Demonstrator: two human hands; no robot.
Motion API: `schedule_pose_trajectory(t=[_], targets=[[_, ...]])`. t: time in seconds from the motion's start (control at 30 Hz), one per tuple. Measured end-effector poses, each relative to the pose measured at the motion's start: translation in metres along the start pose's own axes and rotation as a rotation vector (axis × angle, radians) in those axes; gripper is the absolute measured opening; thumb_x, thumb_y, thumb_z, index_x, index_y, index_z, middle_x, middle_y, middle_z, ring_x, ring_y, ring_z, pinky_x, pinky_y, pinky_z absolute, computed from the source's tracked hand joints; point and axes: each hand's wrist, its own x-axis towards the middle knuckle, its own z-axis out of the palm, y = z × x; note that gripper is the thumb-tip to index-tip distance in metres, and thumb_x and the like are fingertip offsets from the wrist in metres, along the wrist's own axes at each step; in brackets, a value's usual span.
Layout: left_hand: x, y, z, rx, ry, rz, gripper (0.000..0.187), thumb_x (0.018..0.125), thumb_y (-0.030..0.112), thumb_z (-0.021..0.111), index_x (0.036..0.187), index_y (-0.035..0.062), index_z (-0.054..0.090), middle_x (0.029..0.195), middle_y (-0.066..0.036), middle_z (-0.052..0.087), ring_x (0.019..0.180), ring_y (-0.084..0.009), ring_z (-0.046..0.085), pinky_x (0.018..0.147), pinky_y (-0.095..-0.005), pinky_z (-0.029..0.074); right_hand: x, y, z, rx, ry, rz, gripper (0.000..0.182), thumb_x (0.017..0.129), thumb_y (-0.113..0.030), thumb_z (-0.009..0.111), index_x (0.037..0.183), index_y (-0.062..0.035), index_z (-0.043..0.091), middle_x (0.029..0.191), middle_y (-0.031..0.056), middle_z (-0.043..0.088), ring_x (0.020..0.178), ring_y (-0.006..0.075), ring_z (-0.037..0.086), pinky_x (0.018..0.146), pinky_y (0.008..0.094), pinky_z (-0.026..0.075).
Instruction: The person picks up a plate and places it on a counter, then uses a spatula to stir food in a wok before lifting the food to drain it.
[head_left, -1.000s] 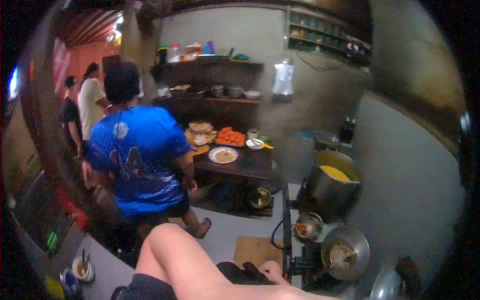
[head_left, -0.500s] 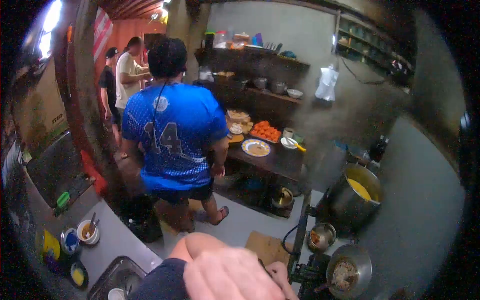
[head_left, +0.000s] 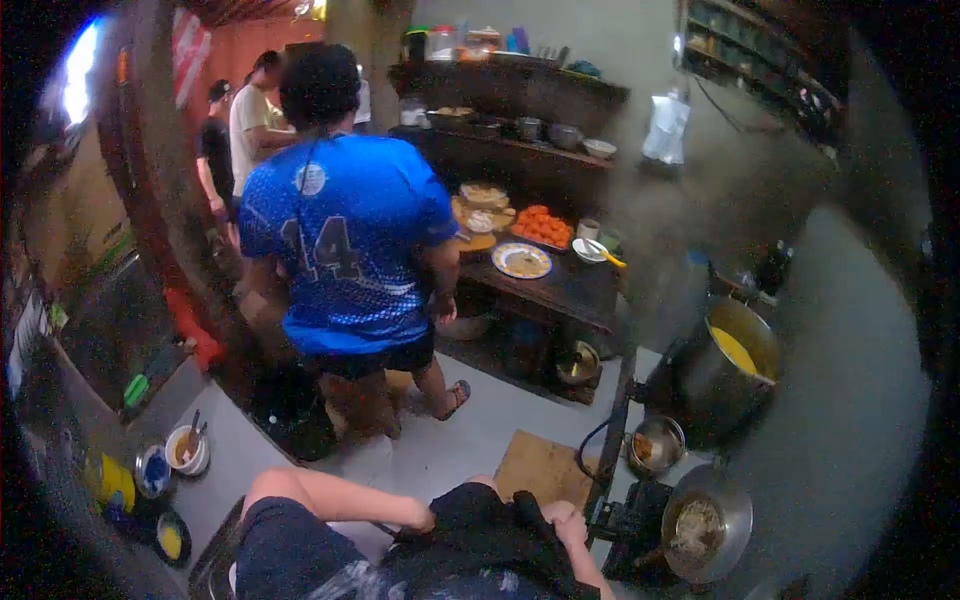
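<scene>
The black shirt (head_left: 470,535) I wear spreads across my lap, with pale print low on it. From a bent elbow at the left, my left hand (head_left: 420,515) reaches in to the shirt's left edge. It is curled closed against the cloth, and its fingertips are hidden. On the opposite side my right hand (head_left: 567,525) is closed on a bunched fold of the same shirt. A bare knee shows just past the hem. Nearest my right hand are a brown board (head_left: 540,470) and a wok (head_left: 708,525) with pale food in it.
A person in a blue jersey (head_left: 350,245) stands ahead, back turned; others are farther off. A tall pot (head_left: 725,370) and a metal bowl (head_left: 656,447) are at right. A table (head_left: 570,292) holds a plate (head_left: 522,261) and orange food (head_left: 542,227). Left are bowls (head_left: 187,450).
My left hand has dropped from close before the camera to the shirt. My right hand stays low at the right, now gripping cloth in plain view. The view has shifted slightly.
</scene>
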Motion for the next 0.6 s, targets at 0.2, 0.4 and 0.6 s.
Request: schedule_pose_trajectory(t=[0.2,0.4,0.6], targets=[[0.064,0.073,-0.037,0.040,-0.830,-0.365,0.012,0.049,0.005,0.071,0.058,0.0022,0.062,0.067,-0.011,0.063,0.062,-0.0247,0.062,0.052,-0.0376,0.046,-0.019,-0.043,-0.054,-0.033,-0.297,-0.191,0.073,0.066,-0.041,0.065,0.121,0.0006,0.040,0.112,0.0219,0.050,0.105,0.0334,0.049,0.088,0.0400,0.040],[0.079,0.080,-0.073,-0.374,-0.840,-0.236,0.007,0.053,0.007,0.066,0.056,0.0026,0.062,0.063,-0.008,0.063,0.059,-0.0176,0.063,0.053,-0.0334,0.047,-0.015,-0.024,-0.036,-0.049,-0.137,-0.115,0.048,0.070,-0.036,0.059,0.104,-0.0024,0.056,0.109,0.0203,0.053,0.101,0.0347,0.051,0.086,0.0405,0.042],[0.082,0.079,-0.075,-0.193,-0.901,-0.195,0.008,0.057,0.010,0.064,0.056,0.0020,0.062,0.060,-0.006,0.064,0.054,-0.0136,0.062,0.053,-0.0284,0.047,-0.004,-0.006,-0.013,-0.085,-0.160,-0.066,0.070,0.069,-0.039,0.060,0.121,0.0040,0.040,0.120,0.0233,0.045,0.109,0.0356,0.045,0.093,0.0407,0.036]])
